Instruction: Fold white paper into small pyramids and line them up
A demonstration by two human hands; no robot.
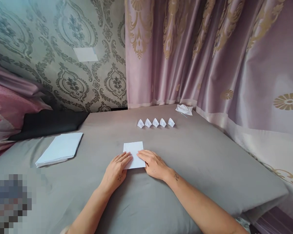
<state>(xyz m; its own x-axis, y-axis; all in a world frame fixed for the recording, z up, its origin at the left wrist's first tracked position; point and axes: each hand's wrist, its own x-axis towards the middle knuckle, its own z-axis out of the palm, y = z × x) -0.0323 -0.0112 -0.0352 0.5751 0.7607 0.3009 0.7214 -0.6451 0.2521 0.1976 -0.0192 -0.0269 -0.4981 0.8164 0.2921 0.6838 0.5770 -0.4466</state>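
Note:
A white sheet of paper [134, 146], roughly square, lies on the grey bed cover in front of me. My left hand [117, 165] rests on its left side with the fingers stretched flat over the surface. From the right, my right hand [155, 163] lies on the paper too, its fingers extended across the right edge. Both thumbs are mostly hidden beside or under the hands. Beyond the sheet stands a row of several small folded white paper pieces [155, 123], each with a pointed top.
To the left is a stack of white paper [61, 148]. A crumpled white paper bundle [184, 110] lies at the far edge by the pink curtain [161, 65]. Something black [53, 123] sits at the back left. The grey bed cover [197, 156] drops away at the right.

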